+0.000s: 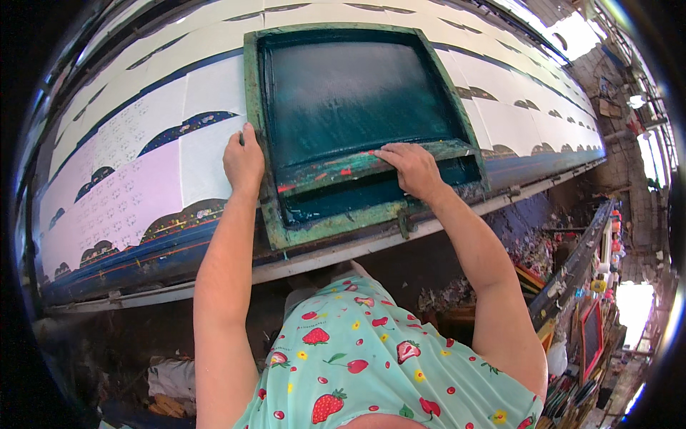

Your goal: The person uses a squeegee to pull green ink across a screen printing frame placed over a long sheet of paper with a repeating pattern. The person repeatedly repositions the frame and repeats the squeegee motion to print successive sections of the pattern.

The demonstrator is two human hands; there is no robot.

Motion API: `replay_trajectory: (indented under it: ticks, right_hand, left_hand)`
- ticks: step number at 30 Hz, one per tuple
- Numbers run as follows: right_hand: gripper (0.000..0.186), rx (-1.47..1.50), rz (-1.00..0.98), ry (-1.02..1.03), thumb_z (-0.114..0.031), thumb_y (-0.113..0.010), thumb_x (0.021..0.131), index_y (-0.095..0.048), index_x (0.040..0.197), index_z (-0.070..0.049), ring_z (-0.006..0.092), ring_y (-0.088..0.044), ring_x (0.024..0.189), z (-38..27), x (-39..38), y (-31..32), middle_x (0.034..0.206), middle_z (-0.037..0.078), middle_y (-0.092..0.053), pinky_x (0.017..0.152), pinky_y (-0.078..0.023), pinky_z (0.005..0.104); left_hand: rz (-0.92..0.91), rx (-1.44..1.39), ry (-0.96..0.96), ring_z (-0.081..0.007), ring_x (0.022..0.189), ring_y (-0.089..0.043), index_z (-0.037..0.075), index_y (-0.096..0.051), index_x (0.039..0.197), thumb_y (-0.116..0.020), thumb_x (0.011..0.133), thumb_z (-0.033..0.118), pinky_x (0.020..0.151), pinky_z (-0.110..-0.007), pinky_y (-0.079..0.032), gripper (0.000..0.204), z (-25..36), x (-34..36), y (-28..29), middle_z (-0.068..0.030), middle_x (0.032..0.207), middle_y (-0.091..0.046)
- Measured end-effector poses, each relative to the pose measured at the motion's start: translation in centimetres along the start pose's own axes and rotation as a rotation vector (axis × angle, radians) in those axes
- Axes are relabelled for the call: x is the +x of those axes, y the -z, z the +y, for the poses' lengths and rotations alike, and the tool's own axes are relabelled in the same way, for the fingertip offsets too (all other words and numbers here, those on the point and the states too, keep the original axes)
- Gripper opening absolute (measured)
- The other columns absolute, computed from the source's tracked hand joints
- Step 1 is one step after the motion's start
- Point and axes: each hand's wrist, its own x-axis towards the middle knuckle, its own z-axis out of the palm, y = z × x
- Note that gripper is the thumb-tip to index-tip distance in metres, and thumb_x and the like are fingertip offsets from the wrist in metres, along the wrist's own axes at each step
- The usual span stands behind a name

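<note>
A screen printing frame (332,230) with green-stained wooden sides lies on a long printing table, its mesh (350,93) coated dark teal. My left hand (244,161) is closed around the frame's left side, and its fingertips are partly hidden. Across the near part of the mesh lies a wooden squeegee (321,171), smeared with green and red paint. My right hand (412,170) grips the squeegee right of its middle, fingers bent over its top edge. Pale fabric pieces (136,193) with dark curved motifs lie beside the frame.
Along the table's near edge runs a metal rail (336,256), with a small clamp (406,223) by the frame. Scraps cover the floor at the right, near a dark beam (572,264). A red-edged frame (592,339) leans farther right. A whitish bundle (171,379) lies below left.
</note>
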Motion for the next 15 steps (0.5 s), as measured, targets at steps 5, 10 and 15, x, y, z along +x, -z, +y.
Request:
replay_trajectory:
  ticks: [5,10,15]
  right_hand:
    - [0.047,-0.029,0.041,0.009,0.002,-0.069,0.086,-0.079,0.129,-0.013,0.0344,-0.076,0.110,6.5,7.8,-3.4,0.121,0.012,-0.080,0.097,-0.059,0.0468]
    - [0.050,-0.037,-0.003,-0.001,0.002,-0.072,0.083,-0.079,0.129,-0.016,0.0364,-0.076,0.106,13.8,16.3,-7.2,0.119,0.012,-0.079,0.096,-0.061,0.0486]
    - [0.051,-0.042,-0.064,-0.033,-0.001,-0.074,0.086,-0.076,0.135,-0.017,0.0379,-0.076,0.110,20.5,23.8,-9.9,0.118,0.014,-0.079,0.098,-0.062,0.0512]
  left_hand:
    - [-0.007,-0.051,0.040,-0.0482,0.123,-0.072,-0.004,-0.077,0.131,-0.055,0.114,0.051,0.107,-0.050,-0.054,0.062,1.3,-0.4,0.4,-0.0313,0.126,-0.077]
    - [-0.001,-0.026,0.088,-0.0449,0.115,-0.075,-0.006,-0.077,0.130,-0.053,0.117,0.035,0.102,-0.046,-0.056,0.049,1.6,-0.5,0.7,-0.0302,0.119,-0.079]
    - [0.076,-0.003,0.028,-0.0379,0.116,-0.077,-0.007,-0.076,0.133,-0.052,0.116,0.019,0.103,-0.044,-0.057,0.039,0.4,-0.5,-0.2,-0.0280,0.121,-0.081]
